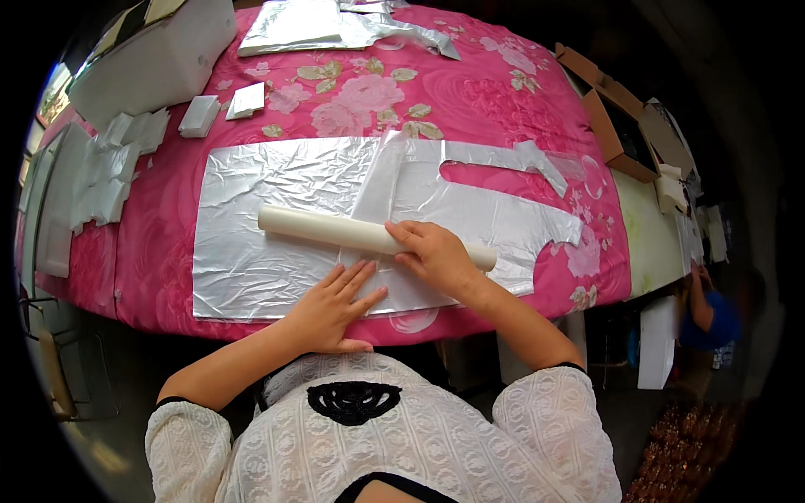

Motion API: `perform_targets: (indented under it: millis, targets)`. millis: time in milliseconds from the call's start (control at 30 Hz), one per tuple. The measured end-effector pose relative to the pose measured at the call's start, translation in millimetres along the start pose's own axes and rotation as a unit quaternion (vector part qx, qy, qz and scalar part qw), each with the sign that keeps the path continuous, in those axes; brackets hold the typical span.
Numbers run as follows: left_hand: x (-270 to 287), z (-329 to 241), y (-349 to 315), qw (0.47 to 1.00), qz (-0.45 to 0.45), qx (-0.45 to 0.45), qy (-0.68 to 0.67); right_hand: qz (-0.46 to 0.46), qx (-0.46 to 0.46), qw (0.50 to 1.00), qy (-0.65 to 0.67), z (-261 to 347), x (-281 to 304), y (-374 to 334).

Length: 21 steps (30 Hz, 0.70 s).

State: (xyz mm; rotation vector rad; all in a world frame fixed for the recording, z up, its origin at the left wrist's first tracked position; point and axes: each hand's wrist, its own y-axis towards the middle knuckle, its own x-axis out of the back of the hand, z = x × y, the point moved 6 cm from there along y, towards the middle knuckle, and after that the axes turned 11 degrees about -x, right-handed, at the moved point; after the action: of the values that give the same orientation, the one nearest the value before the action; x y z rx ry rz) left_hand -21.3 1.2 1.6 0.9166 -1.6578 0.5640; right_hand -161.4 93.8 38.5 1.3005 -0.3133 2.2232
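Pink cloth [503,101] bears plastic [277,172] mid-frame, spread but still creased; my right hand [438,260] grips a tube [314,227], left hand [329,310] open.

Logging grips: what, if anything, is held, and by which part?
The right hand grips the pale roll right of its middle; the left hand rests on the silvery sheet.

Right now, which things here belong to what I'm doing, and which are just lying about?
In use:
- pale roll, under the right hand
- silvery sheet, under the left hand

Apparently lying about:
- white packets
- big white box
- open cardboard box
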Motion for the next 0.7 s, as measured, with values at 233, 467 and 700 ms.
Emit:
perform_targets:
  millis: [233, 467, 700]
  targets:
    - [10.9, 7.6, 3.4, 0.990, -0.034, -0.030, -0.136, -0.127, -0.207, 0.968, -0.055, -113.0, 61.1, -25.5]
    - [29.8, 36.8, 27.2, 0.984, -0.088, -0.051, -0.144, -0.087, -0.269, 0.959, 0.033, -141.3, 87.4, -49.3]
    - [-14.6, 11.4, 28.4, 0.995, -0.038, -0.094, 0.009, -0.036, -0.091, 0.992, -0.077, -61.0, 71.5, -44.8]
